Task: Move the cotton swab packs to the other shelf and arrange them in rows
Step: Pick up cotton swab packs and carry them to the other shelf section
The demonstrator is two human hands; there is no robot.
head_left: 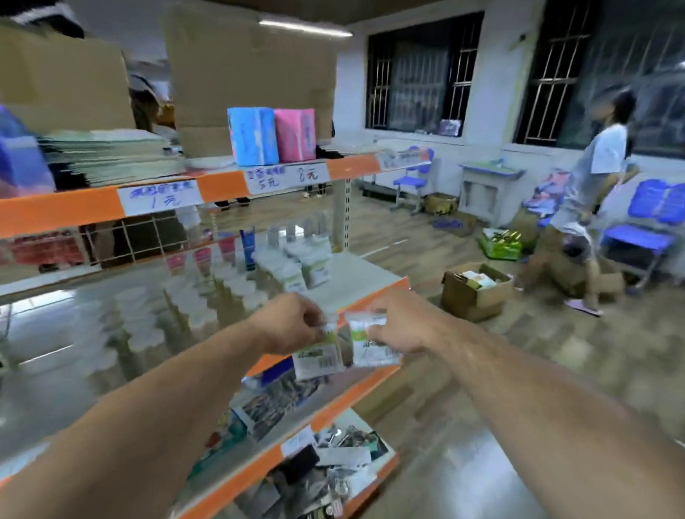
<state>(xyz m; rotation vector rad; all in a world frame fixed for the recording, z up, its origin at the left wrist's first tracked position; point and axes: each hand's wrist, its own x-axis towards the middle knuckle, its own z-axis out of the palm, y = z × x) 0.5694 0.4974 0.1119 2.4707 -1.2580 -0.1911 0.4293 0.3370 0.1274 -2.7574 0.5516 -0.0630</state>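
At the front edge of the middle shelf [378,275], the left hand [292,322] pinches the top seam of one cotton swab pack [318,359] and the right hand [397,322] pinches another pack [372,347] the same way, so both hang upright, side by side and almost touching, labels toward the camera. Gripping by the top seam likely keeps the packs straight for setting down in a row. Farther back on the same shelf, more swab packs [307,267] stand in a blurred cluster beside small tubes [248,249]. Above, blue and pink packets [272,134] sit on the top shelf over handwritten price labels [159,193]. Off right, a cardboard box [475,293] rests on the floor near another person [597,187].
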